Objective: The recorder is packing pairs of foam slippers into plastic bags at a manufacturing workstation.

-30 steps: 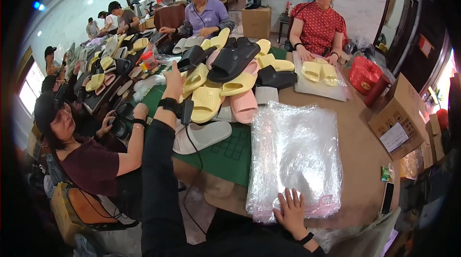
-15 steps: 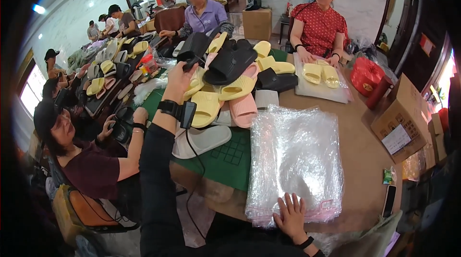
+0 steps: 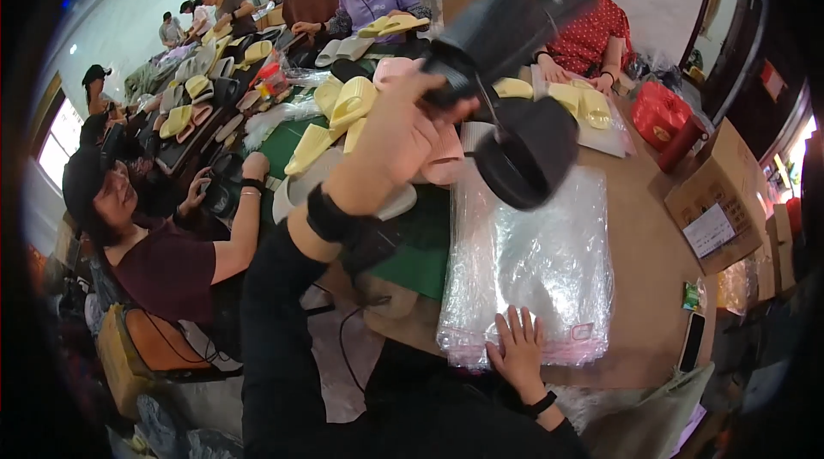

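My left hand (image 3: 412,111) is closed on a pair of black slippers (image 3: 528,154), partly smeared by motion. One slipper slants up and away; the other hangs over the top end of a stack of clear plastic bags (image 3: 528,257). On the near edge of that stack my right hand (image 3: 517,341) lies flat with its fingers spread. Beneath and behind my left arm is a pile of slippers, with yellow slippers (image 3: 350,103) and pink slippers (image 3: 445,154). My forearm hides part of the pile.
To the left a person (image 3: 167,253) handles a black slipper. Across the table sit two others, one by bagged yellow slippers (image 3: 584,103). At right are a cardboard box (image 3: 719,193), a red bag (image 3: 661,111) and a phone (image 3: 692,341).
My left hand has lifted the black slippers off the pile and swung them right, over the far end of the bag stack. My right hand stays flat on the bags.
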